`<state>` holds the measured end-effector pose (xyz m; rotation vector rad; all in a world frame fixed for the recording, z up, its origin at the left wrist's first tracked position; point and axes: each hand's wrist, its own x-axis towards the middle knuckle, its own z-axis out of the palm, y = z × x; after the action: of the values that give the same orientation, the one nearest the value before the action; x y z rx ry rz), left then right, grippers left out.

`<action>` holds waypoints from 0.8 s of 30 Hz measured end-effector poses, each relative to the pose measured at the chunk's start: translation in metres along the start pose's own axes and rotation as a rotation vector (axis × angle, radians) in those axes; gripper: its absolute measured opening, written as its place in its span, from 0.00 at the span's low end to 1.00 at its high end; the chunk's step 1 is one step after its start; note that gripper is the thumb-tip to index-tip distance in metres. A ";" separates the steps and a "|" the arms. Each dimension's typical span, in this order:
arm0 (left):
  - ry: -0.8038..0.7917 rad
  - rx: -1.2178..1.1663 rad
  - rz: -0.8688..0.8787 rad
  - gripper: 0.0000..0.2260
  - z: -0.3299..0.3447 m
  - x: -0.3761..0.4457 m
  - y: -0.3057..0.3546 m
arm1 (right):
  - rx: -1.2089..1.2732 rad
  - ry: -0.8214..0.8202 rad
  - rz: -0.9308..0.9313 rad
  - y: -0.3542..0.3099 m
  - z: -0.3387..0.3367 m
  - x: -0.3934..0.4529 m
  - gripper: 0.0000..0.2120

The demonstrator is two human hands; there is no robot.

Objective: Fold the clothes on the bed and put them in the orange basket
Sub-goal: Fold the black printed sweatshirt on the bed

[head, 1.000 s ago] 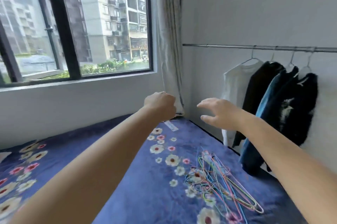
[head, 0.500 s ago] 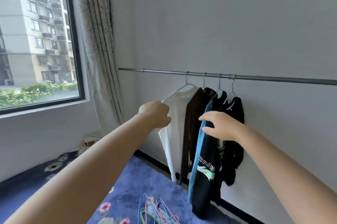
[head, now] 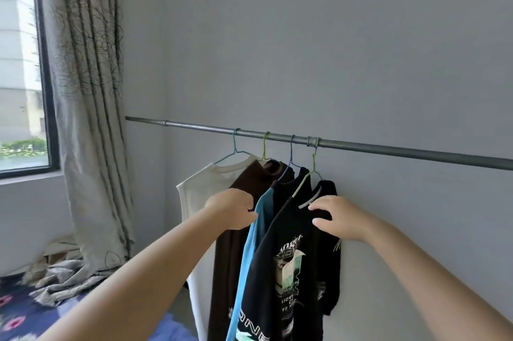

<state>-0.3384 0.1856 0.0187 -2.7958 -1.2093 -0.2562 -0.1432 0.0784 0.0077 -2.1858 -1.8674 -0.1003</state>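
I've got both hands up at the rail [head: 388, 148], so I judge this as the fetching step: clothes come off their hangers before any folding on the bed [head: 33, 321]. Nothing is folded in view, and the orange basket is out of shot, so I can't place it.

My right hand [head: 337, 217] rests on the black tee [head: 288, 252] just below its collar, fingers spread and reaching over the cloth with the thumb beneath; it touches, but I can't call it a firm pinch. My left hand [head: 233, 211] is curled loosely in front of the brown top [head: 249, 188], beside the blue sleeve [head: 256, 229]; whether it has any cloth, I cannot tell.

Four garments hang close together: a white top [head: 202, 191] nearest the curtain [head: 88, 118], then brown, then the blue-and-black one, then the black tee on a green hanger [head: 305, 182], nearest me along the rail.

Next move, as I read it: lift that green hook up off the rail, or slip the collar off the hanger. The hook sits just beside a pipe joint [head: 313, 142], which might catch it if I slide it right.

Room looks good to the right, where the rail runs bare along the wall. Left is crowded by the other hangers. Below, the bed edge lies close under the hems.
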 end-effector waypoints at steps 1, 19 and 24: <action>-0.006 -0.001 -0.015 0.16 0.002 0.017 0.011 | -0.007 -0.008 -0.016 0.018 -0.002 0.011 0.19; -0.303 0.057 0.020 0.24 0.068 0.210 0.063 | 0.265 -0.019 0.033 0.177 0.036 0.210 0.25; -0.438 0.003 0.028 0.19 0.082 0.234 0.058 | 0.340 0.023 -0.010 0.189 0.048 0.249 0.17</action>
<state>-0.1288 0.3252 -0.0187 -2.9553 -1.2343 0.3804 0.0780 0.3038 -0.0126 -1.9363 -1.7351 0.1772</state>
